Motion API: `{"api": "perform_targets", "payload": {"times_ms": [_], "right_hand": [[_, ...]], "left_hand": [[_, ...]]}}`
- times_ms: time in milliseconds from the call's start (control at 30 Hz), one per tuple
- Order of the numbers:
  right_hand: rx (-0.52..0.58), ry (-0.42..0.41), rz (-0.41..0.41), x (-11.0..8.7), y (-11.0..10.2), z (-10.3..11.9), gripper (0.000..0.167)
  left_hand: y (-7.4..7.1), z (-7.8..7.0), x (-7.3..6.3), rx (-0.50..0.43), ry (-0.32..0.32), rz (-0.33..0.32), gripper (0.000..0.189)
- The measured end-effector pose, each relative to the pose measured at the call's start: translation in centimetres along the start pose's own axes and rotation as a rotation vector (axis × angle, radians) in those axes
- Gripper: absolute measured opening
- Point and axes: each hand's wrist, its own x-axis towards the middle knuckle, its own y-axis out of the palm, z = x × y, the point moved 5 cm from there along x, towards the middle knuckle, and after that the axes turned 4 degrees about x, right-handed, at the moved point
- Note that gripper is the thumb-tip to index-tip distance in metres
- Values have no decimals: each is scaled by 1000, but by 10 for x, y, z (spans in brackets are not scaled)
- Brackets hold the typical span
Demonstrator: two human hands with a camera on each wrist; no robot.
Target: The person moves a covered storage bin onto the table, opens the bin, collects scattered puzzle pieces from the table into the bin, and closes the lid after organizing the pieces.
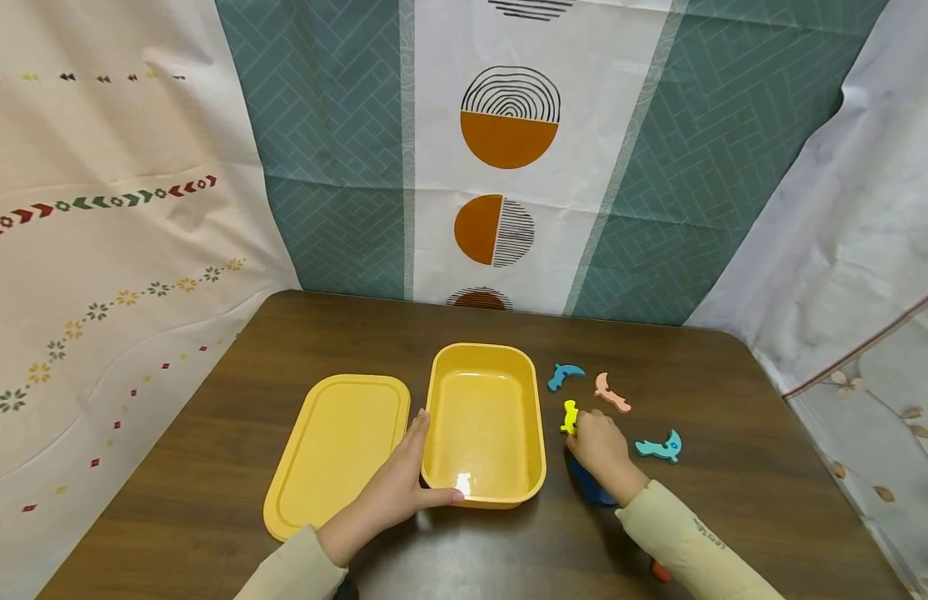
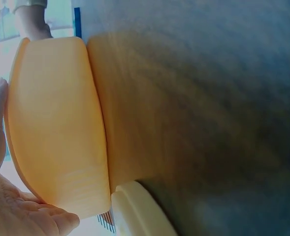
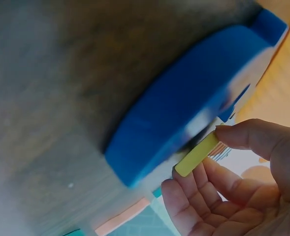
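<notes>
While a flat yellow lid (image 1: 336, 458) with rounded corners lies at left on the dark brown wood-grain table (image 1: 202, 492), your left hand (image 1: 396, 487) spreads round the near-left corner of a deep, rounded yellow box (image 1: 482, 446), its thumb on the near rim. Right of the box lies a small blue curved piece (image 1: 565, 375); nearer you, your right hand (image 1: 605, 450) pinches a small, flat bright-yellow piece (image 1: 570, 417) between thumb and fingers. A thick dark-blue curved piece (image 1: 593, 488) shows partly beneath that hand. Beyond are a salmon-pink curved piece (image 1: 612, 395) and, farther right, a teal one (image 1: 661, 448); your sleeve (image 1: 696, 537) partly hides something red (image 1: 661, 571).
</notes>
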Motion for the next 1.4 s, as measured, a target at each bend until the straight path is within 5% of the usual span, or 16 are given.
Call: {"api": "perform_targets", "payload": {"times_ms": [1400], "right_hand": [[188, -130, -201, -16, -40, 31, 14]], "left_hand": [[0, 0, 0, 41, 13, -17, 120]]}}
